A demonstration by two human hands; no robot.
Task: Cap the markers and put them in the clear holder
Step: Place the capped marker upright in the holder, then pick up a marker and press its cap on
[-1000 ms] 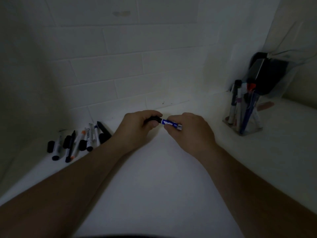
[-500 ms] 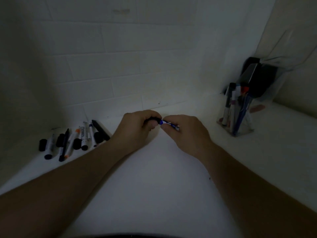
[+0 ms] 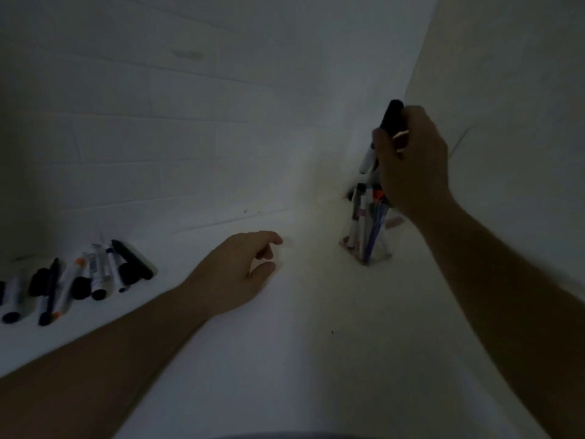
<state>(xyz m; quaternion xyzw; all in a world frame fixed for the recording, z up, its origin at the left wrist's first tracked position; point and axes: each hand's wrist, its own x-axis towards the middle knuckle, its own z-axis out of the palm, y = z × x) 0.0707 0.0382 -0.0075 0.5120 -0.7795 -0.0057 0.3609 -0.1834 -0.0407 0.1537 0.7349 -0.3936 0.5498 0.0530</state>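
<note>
My right hand is raised above the clear holder and grips a capped marker, black cap up, its body pointing down toward the holder's mouth. The holder stands at the right near the wall corner and contains several markers. My left hand rests on the white surface in the middle, fingers loosely apart, holding nothing. A row of several markers and loose caps lies on the surface at the far left.
A white brick wall runs along the back and a plain wall meets it at the right behind the holder. The scene is dim. A small reddish object lies just behind the holder.
The two hands have separated. My right hand has lifted the capped marker up and right to above the holder. My left hand has let go and dropped onto the surface.
</note>
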